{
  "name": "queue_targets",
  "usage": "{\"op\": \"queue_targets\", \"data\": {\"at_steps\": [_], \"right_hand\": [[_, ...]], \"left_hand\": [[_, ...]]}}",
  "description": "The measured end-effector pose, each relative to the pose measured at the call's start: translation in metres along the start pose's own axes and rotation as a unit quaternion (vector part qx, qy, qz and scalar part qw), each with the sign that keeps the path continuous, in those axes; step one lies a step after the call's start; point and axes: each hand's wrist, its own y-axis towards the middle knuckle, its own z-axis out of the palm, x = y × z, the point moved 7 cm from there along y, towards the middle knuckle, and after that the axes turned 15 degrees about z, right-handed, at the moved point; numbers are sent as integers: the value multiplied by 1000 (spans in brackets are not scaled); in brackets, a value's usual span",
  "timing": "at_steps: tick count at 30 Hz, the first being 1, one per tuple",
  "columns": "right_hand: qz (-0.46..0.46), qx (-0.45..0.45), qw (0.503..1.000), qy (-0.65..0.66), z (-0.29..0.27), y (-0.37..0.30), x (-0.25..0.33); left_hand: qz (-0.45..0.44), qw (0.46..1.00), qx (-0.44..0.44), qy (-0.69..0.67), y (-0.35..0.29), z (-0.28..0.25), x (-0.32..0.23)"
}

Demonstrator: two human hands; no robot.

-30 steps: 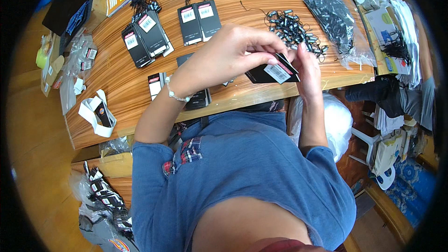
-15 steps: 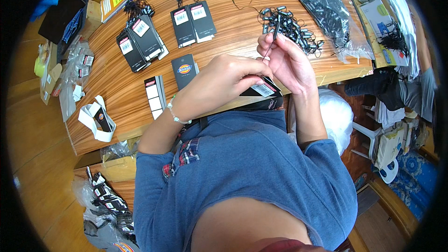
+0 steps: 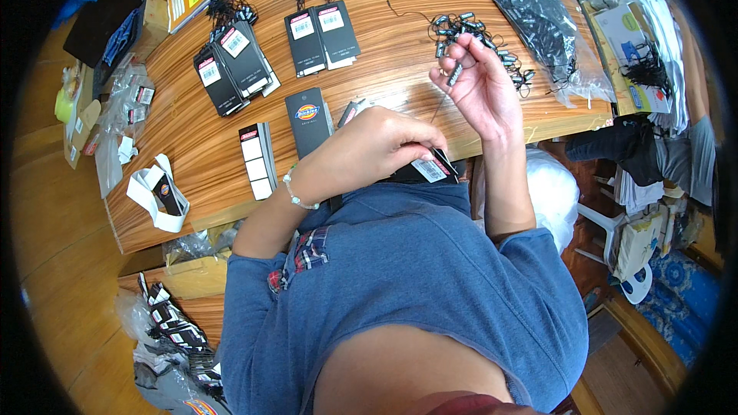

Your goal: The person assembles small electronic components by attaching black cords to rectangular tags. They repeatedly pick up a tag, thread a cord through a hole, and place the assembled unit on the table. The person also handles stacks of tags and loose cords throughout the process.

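Note:
Black hang tags with a white barcode sticker (image 3: pixel 433 170) are pinched in my left hand (image 3: pixel 382 138), low at the table's front edge. My right hand (image 3: pixel 492 92) is raised to their right, its fingers closed on the dark plastic end of a hang tag string (image 3: pixel 455 74). The thin cord runs taut from there down to the tags. Behind my left hand lies another tag, partly hidden. A stack of black tags (image 3: pixel 307 119) with a colourful logo stands left of it, and a strip of white-and-black labels (image 3: pixel 257 160) lies further left.
Finished-looking strung tags lie in two groups, one in the middle (image 3: pixel 323 37) and one further left (image 3: pixel 237 61). Loose black strings (image 3: pixel 469 27) are heaped behind my right hand, beside a plastic bag of more strings (image 3: pixel 538 23). A white ribbon roll (image 3: pixel 157 194) sits at left.
My right hand has pulled slightly up and away from my left, drawing the cord out longer. My left hand and the tags have shifted slightly lower.

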Motion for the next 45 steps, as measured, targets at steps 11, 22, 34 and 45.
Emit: {"op": "queue_targets", "data": {"at_steps": [11, 22, 34, 45], "right_hand": [[-62, 28, 996, 56, -1, -4, 42], [-174, -33, 976, -128, 19, -20, 70], [-211, -235, 619, -719, 87, -20, 7], [-220, -255, 609, -718, 86, -5, 4]], "left_hand": [[-13, 999, 13, -27, -4, 7, 7], [-72, 986, -101, -113, -4, -19, 10], [-3, 929, -369, 5, -4, -80, 10], [-12, 929, -365, 63, -2, -78, 4]]}}
